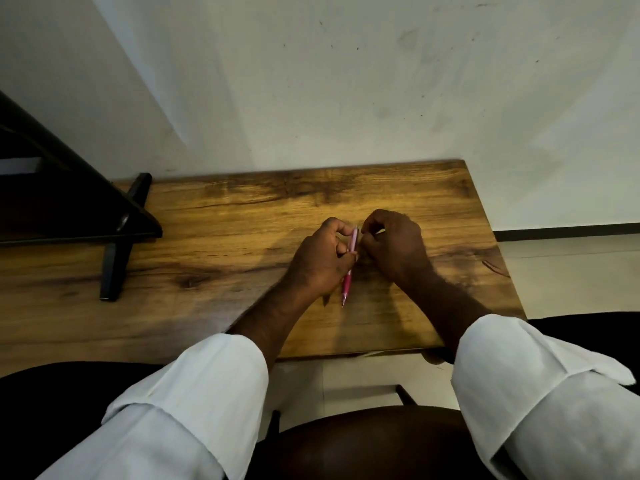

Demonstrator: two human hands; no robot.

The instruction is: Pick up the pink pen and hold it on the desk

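Head view: pink pen [349,263] sits between the two hands, a little above the worktop [214,237], right of its centre. I read its long axis as running near-far, almost straight away from the person: writing tip points back toward the body, the paler far end points at the wall [346,81].

Left hand [320,259] has it. Fingers are curled round the mid barrel, thumb lying along the upper part. The tip pokes out below that hand, clear of the wood as far as I can tell.

Right hand [394,247] is just beside the pen on its right side, fingers bunched and curled in at the pen's far end. It looks like a pinch on the top end or on some small part there, but the fingertips hide it, so I cannot tell what, if anything, they grip.

So both hands are at the pen, the left on the barrel, the right at the far end, the knuckles nearly touching.

Outward: white rolled sleeves [194,393] on both forearms, a dark stand [117,237] at the left on the worktop, well apart from the pen.
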